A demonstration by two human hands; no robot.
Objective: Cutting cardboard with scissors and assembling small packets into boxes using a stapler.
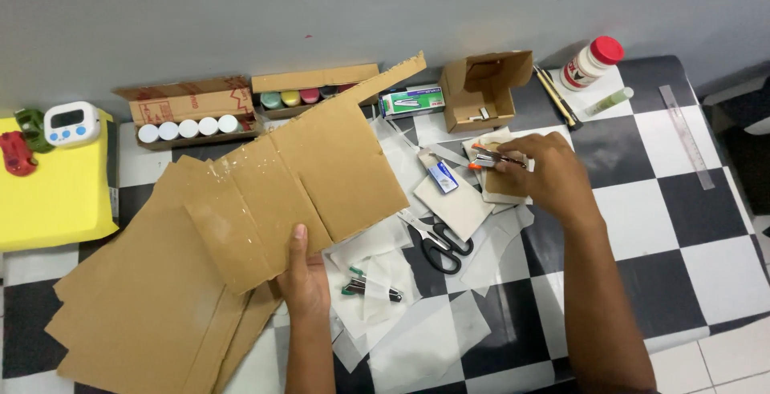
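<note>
Several flat cardboard sheets [144,314] lie uncut on the checkered tabletop [690,226]; the left hand [305,278] grips one creased cardboard panel [297,177] by its edge. Right hand [545,173] pinches an orange-tipped tool [491,156] over small cards (scissors [437,246] lie idle).

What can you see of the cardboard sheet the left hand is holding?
The cardboard sheet is plain brown corrugated board, a flattened box panel with fold creases and a slit cut between two flaps. Its surface carries pale spots and scuffs, and the top right edge is torn ragged. It is tilted up off the table, with the left hand gripping its lower edge, thumb on top. It overlaps a stack of larger brown sheets at the left, and its far corner reaches toward the paint-pot boxes by the wall.
</note>
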